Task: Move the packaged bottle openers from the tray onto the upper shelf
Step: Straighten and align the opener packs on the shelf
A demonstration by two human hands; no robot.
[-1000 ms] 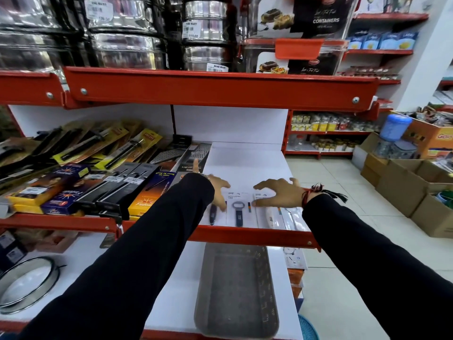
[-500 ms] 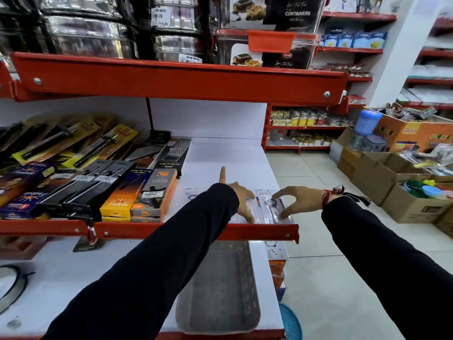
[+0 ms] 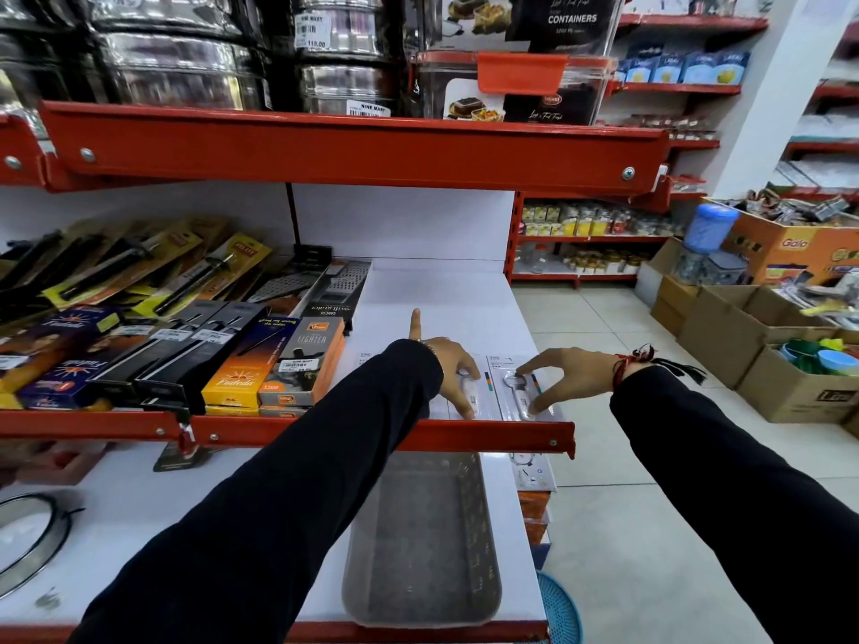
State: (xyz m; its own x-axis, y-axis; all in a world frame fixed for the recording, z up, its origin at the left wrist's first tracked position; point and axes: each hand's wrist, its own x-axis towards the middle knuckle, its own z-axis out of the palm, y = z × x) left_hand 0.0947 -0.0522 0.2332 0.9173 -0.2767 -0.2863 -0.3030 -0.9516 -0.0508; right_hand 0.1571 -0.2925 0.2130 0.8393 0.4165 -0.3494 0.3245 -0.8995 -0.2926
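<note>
Clear packaged bottle openers lie flat at the front right corner of the upper shelf [image 3: 446, 295]. My right hand [image 3: 564, 376] arches over the rightmost package [image 3: 523, 397], thumb and fingertips pinching its ends; a white opener shows inside. My left hand [image 3: 448, 364] rests on the package beside it [image 3: 483, 390], fingers spread, index finger pointing away. My left sleeve partly covers a further package [image 3: 367, 360]. The grey tray [image 3: 418, 527] sits on the lower shelf beneath my arms and looks empty. One more package [image 3: 532, 474] lies just right of the tray.
Boxed lighters [image 3: 302, 364] and carded kitchen tools [image 3: 139, 281] fill the shelf's left half. The red shelf lip [image 3: 325, 432] runs under my wrists. Steel tins and container boxes [image 3: 534, 53] stand overhead. Cardboard boxes [image 3: 743, 346] line the aisle floor at right.
Both hands have moved right along the shelf front, and the packages under them now lie at the right corner. My right hand has closed from a flat spread into a pinch.
</note>
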